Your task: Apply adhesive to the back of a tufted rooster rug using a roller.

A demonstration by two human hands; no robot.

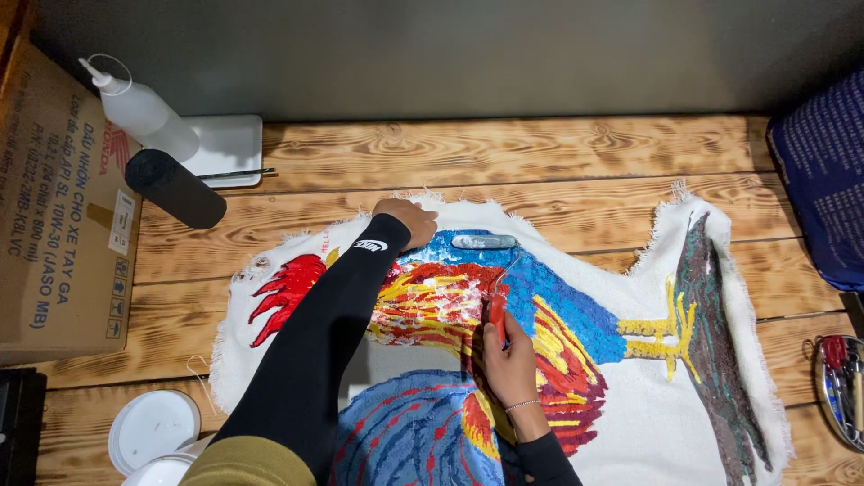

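Cloth (648, 414) bearing a colourful rooster design lies flat on the wooden table (540, 153). Right hand (511, 360) is closed around a red-handled tool (498, 310) at the design's centre. Left hand (409, 220) presses palm-down on the cloth's far edge, holding nothing.

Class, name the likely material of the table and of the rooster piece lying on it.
Table: wood planks, scorched-looking finish with dark grain and knots. Rooster piece: apparently tufted yarn on white woven cloth, judging by its frayed edges and ridged, coloured texture.
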